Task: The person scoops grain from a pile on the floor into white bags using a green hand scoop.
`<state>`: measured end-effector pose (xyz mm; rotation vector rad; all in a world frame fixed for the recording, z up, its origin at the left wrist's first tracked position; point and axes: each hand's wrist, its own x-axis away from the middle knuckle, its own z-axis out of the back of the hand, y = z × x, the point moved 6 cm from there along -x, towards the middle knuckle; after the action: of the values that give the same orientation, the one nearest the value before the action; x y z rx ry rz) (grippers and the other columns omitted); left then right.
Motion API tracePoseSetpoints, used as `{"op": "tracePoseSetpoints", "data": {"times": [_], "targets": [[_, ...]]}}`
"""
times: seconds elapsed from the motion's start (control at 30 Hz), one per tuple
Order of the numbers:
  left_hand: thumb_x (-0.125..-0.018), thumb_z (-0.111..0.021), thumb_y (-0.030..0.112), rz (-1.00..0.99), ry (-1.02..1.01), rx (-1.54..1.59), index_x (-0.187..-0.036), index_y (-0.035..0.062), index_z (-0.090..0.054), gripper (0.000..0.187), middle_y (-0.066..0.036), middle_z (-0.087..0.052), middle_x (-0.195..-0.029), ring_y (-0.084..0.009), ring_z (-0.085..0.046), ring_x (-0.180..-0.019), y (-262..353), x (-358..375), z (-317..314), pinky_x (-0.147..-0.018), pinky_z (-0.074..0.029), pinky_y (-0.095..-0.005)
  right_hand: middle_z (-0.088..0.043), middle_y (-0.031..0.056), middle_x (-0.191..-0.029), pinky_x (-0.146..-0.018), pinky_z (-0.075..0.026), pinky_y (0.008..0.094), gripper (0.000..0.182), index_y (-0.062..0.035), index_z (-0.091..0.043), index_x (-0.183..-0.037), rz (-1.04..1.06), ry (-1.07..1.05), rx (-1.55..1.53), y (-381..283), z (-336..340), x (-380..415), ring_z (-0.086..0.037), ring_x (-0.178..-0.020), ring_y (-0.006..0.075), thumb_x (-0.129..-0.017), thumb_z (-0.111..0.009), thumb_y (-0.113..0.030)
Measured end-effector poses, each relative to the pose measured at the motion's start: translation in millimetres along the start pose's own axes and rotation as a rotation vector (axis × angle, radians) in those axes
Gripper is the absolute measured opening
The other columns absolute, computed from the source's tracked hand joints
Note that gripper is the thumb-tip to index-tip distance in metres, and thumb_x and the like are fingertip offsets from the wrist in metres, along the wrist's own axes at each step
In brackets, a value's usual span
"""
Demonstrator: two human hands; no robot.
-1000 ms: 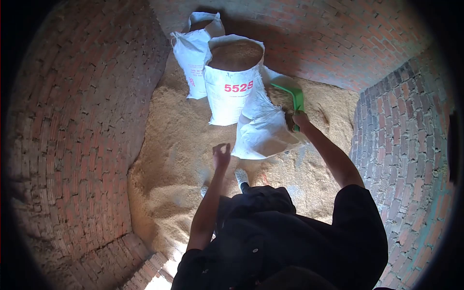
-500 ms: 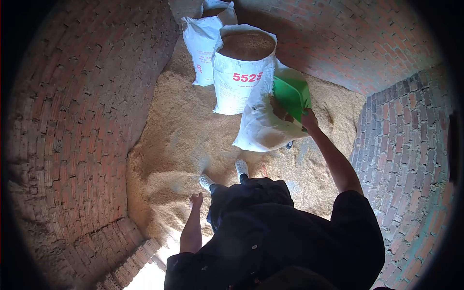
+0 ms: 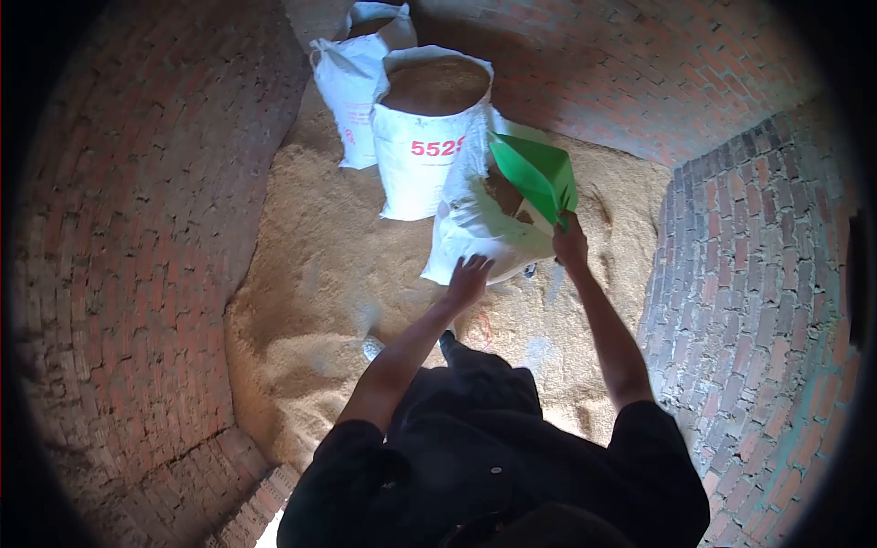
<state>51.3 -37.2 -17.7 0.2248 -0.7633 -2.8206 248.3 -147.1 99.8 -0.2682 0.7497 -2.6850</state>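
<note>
Nearest me, the person's left hand (image 3: 469,279) lies spread open against the near lip of the white sack (image 3: 475,233) at twelve o'clock, while the right hand (image 3: 570,245) at one o'clock grips the handle of the green scoop (image 3: 534,173), tilted over the sack's mouth. This looks like the emptying stroke, and the next move calls for steadying the slumped sack. Beyond stand the full 5529 sack (image 3: 422,146) and another sack (image 3: 347,87) on the grain-strewn floor (image 3: 320,274), ringed by brick walls (image 3: 137,228).

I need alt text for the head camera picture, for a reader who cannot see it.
Seen from above, a person's right hand tips a green scoop over an open white sack, while the left hand touches the sack's front. Two fuller sacks, one marked 5529, stand behind on a sawdust-like heap between brick walls.
</note>
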Motion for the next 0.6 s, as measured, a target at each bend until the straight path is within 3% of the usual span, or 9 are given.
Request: {"op": "tracePoseSetpoints", "data": {"times": [0.1, 0.17, 0.23, 0.3, 0.33, 0.37, 0.43, 0.47, 0.6], "targets": [[-0.082, -0.054, 0.014, -0.121, -0.014, -0.228, -0.133, 0.0073, -0.046, 0.052, -0.015, -0.045, -0.138, -0.0284, -0.041, -0.130, 14, -70, -24, -0.107, -0.027, -0.0533, -0.063, 0.0196, -0.109, -0.085, -0.045, 0.0491, 0.035, -0.0155, -0.051, -0.123, -0.148, -0.021, -0.140, -16, 32, 36, -0.059, -0.103, 0.0391, -0.089, -0.055, -0.021], [-0.085, -0.050, 0.017, -0.138, -0.025, -0.398, -0.138, 0.0071, -0.040, 0.055, -0.015, -0.038, -0.145, -0.0294, -0.038, -0.132, 8, -109, -44, -0.110, -0.021, -0.0565, -0.062, 0.0179, -0.115, -0.087, -0.046, 0.0466, 0.035, -0.0157, -0.051, -0.125, -0.038, 0.090, -0.159, 2, 41, 50, -0.058, -0.108, 0.0368, -0.090, -0.055, -0.021], [-0.083, -0.054, 0.019, -0.138, -0.034, -0.404, -0.140, 0.0096, -0.038, 0.060, -0.014, -0.047, -0.137, -0.0299, -0.043, -0.128, -11, -129, -64, -0.110, -0.020, -0.0569, -0.062, 0.0160, -0.107, -0.070, -0.043, 0.0410, 0.035, -0.0142, -0.050, -0.126, -0.029, 0.134, -0.214, 26, 52, 64, -0.054, -0.085, 0.0300, -0.091, -0.054, -0.018], [-0.081, -0.059, 0.022, -0.058, -0.417, -0.280, -0.136, 0.0112, -0.045, 0.057, -0.012, -0.056, -0.127, -0.0308, -0.053, -0.117, -21, -132, -54, -0.110, -0.020, -0.0575, -0.062, 0.0137, -0.097, -0.046, -0.040, 0.0333, 0.034, -0.0129, -0.049, -0.127, -0.039, 0.163, -0.300, 43, 67, 81, -0.049, -0.055, 0.0203, -0.093, -0.051, -0.015], [-0.080, -0.061, 0.024, -0.109, -0.371, -0.356, -0.128, 0.0116, -0.052, 0.050, -0.012, -0.061, -0.119, -0.0306, -0.056, -0.111, -28, -133, -56, -0.109, -0.020, -0.0579, -0.063, 0.0123, -0.091, -0.031, -0.037, 0.0284, 0.033, -0.0124, -0.048, -0.127, -0.056, 0.171, -0.360, 45, 76, 93, -0.046, -0.035, 0.0140, -0.094, -0.050, -0.014], [-0.079, -0.064, 0.026, -0.156, -0.321, -0.432, -0.120, 0.0120, -0.060, 0.043, -0.011, -0.065, -0.110, -0.0304, -0.059, -0.105, -35, -133, -57, -0.108, -0.021, -0.0583, -0.062, 0.0117, -0.092, -0.030, -0.035, 0.0265, 0.033, -0.0120, -0.048, -0.128, -0.258, 0.077, -0.508, 28, 92, 111, -0.044, -0.035, 0.0128, -0.095, -0.049, -0.012], [-0.079, -0.066, 0.029, -0.168, -0.654, -0.240, -0.103, 0.0115, -0.067, 0.030, -0.012, -0.066, -0.102, -0.0294, -0.060, -0.103, -31, -121, -28, -0.108, -0.022, -0.0590, -0.059, 0.0097, -0.098, -0.030, -0.035, 0.0238, 0.034, -0.0113, -0.046, -0.129, -0.243, 0.115, -0.584, 45, 102, 127, -0.043, -0.036, 0.0093, -0.095, -0.047, -0.010], [-0.079, -0.067, 0.031, -0.184, -0.562, -0.135, -0.096, 0.0127, -0.069, 0.025, -0.011, -0.067, -0.091, -0.0286, -0.060, -0.102, -29, -114, -8, -0.107, -0.022, -0.0609, -0.059, 0.0085, -0.095, -0.030, -0.035, 0.0237, 0.034, -0.0115, -0.046, -0.130, -0.273, 0.142, -0.611, 51, 106, 134, -0.042, -0.036, 0.0086, -0.096, -0.047, -0.010], [-0.078, -0.067, 0.028, -0.287, -0.593, -0.137, -0.089, 0.0135, -0.070, 0.019, -0.008, -0.064, -0.098, -0.0250, -0.053, -0.109, -22, -86, 43, -0.106, -0.023, -0.0601, -0.057, 0.0040, -0.080, -0.031, -0.036, 0.0235, 0.033, -0.0123, -0.047, -0.130, -0.359, 0.193, -0.723, 67, 116, 144, -0.042, -0.037, 0.0072, -0.096, -0.048, -0.013]]}}
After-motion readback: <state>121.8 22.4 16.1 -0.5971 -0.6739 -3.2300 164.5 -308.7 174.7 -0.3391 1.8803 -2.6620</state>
